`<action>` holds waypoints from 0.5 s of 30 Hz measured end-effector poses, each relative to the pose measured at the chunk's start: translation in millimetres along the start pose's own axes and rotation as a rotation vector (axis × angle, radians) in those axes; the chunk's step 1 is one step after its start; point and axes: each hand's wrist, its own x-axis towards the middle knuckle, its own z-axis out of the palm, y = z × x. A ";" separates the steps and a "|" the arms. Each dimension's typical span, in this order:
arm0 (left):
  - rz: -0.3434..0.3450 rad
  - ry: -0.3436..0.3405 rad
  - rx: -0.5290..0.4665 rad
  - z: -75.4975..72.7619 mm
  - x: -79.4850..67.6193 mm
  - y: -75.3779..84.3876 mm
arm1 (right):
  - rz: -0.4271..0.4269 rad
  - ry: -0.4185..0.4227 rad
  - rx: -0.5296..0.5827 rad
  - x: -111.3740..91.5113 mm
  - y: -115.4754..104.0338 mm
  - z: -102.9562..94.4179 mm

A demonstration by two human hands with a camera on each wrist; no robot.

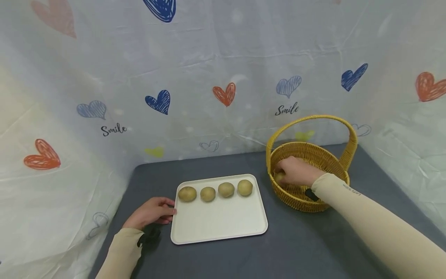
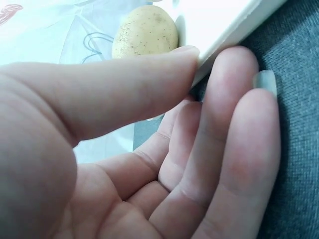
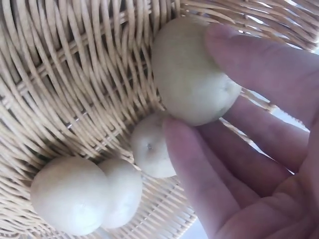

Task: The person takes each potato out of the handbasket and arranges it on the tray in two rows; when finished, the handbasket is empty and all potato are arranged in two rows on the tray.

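My right hand (image 1: 299, 171) reaches into a yellow wicker basket (image 1: 322, 149). In the right wrist view its thumb and fingers grip a potato (image 3: 192, 74) against the woven side. Three more potatoes, including a round one (image 3: 71, 195), lie beyond the fingers in the basket. A white rectangular tray (image 1: 219, 221) lies to the basket's left. Along its far side several potatoes sit in a row, from an oval one (image 1: 187, 194) to a rounder one (image 1: 245, 187). My left hand (image 1: 152, 212) holds the tray's left edge, thumb on the rim and fingers against its side.
A dark grey cloth (image 1: 216, 259) covers the table. The basket's tall arched handle (image 1: 313, 117) rises over its opening. Behind and at both sides hangs a white sheet (image 1: 195, 50) printed with hearts.
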 end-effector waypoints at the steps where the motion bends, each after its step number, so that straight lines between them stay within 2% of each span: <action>1: 0.003 -0.005 -0.001 -0.3 -0.3 0.4 | -0.009 0.003 0.001 -0.9 0.6 -0.3; 6: 0.011 -0.023 -0.002 -1.1 -0.5 1.6 | -0.040 0.058 0.034 -9.9 3.7 -6.6; 15: 0.014 -0.041 -0.010 -5.2 -1.6 2.9 | 0.028 0.294 0.075 -54.0 -1.8 -18.3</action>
